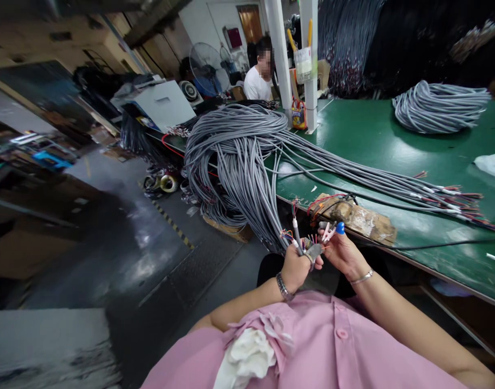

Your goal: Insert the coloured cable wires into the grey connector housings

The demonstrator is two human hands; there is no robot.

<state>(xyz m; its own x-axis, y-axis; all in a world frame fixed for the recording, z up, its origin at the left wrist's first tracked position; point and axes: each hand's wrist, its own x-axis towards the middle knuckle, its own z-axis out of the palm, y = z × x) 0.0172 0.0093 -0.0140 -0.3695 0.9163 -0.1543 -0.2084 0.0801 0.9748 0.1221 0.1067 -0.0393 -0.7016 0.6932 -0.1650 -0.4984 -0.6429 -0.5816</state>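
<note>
My left hand (296, 268) is closed around the ends of a few grey cables (298, 236), and thin coloured wires (287, 234) fan out from their stripped tips. White bands sit just below the bare wires. Close by on the right, my right hand (344, 254) pinches a small pinkish-white piece (327, 233) whose kind I cannot make out. A blue cover (340, 228) caps one of its digits. The thick bundle of grey cables (247, 162) hangs over the bench edge beyond my left hand.
A worn wooden block (368, 224) with dark and red leads lies at the edge of the green bench (360, 129). More cable ends stretch rightward, and a coiled grey bundle (439, 108) rests farther back. White posts (309, 108) rise from the bench. A person (256, 81) sits behind.
</note>
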